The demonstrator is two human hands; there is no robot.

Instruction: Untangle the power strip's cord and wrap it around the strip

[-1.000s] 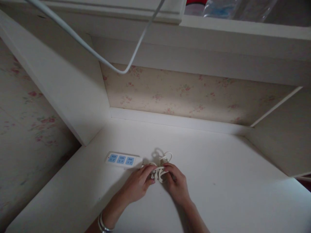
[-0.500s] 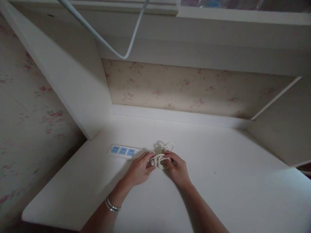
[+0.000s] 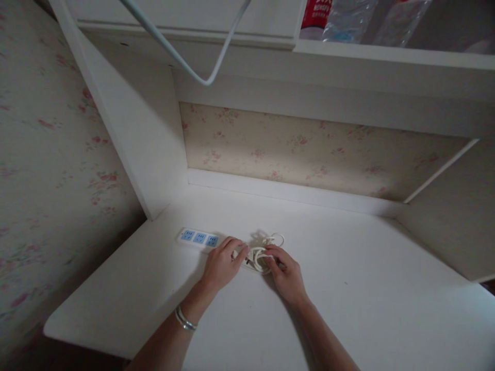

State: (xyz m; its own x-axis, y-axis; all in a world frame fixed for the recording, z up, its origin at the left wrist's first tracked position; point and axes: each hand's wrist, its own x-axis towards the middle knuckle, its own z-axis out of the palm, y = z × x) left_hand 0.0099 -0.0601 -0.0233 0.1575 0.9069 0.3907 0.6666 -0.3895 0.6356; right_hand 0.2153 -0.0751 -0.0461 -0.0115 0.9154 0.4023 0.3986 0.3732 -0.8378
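Observation:
A white power strip (image 3: 198, 239) with blue sockets lies on the white desk (image 3: 348, 288). Its cream cord (image 3: 266, 248) is bunched in loops just right of it. My left hand (image 3: 222, 264), a silver bracelet on its wrist, rests over the strip's right end with fingers curled against the cord bundle. On the bundle's right side my right hand (image 3: 286, 274) has its fingers closed on the loops.
A white side panel (image 3: 135, 129) rises at the left, with floral wallpaper (image 3: 309, 149) behind the desk. A pale cable (image 3: 193, 67) hangs in a loop from the shelf above. Plastic bottles (image 3: 348, 18) stand on the upper shelf at the right.
Both hands stayed on the cord bundle, working the loops, which now look tighter. The view shifted, bringing the upper shelf and bottles into sight.

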